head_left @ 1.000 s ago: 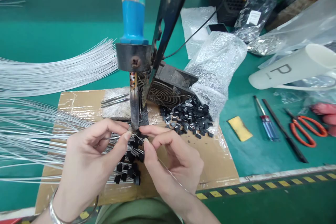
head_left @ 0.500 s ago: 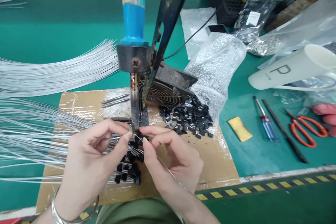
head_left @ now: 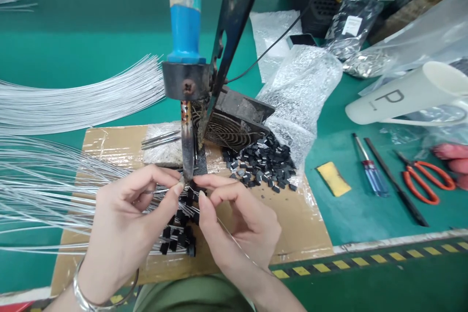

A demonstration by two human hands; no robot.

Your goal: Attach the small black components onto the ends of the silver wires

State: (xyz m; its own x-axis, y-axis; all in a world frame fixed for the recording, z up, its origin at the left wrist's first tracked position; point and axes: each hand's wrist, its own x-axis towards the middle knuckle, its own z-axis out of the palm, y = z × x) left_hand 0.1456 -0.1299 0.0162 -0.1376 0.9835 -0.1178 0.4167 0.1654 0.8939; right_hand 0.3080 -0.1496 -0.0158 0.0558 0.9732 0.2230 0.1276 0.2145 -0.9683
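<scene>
A soldering iron with a blue handle is clamped tip down in a black metal stand. Right under its tip, my left hand pinches what looks like the end of a thin white wire between thumb and forefinger; the fingertips hide most of it. From the other side, my right hand pinches a thin strand of solder wire, which trails back over the wrist and reaches in at the tip. Below both hands lie wires ending in black connectors.
Loose black connectors are heaped beside a small fan on the cardboard. White wire bundles spread at left. Rightward lie a yellow sponge, a screwdriver, orange-handled scissors and a white mug.
Both hands keep their pinch at the iron tip, almost unmoved. The whole view has shifted very slightly.
</scene>
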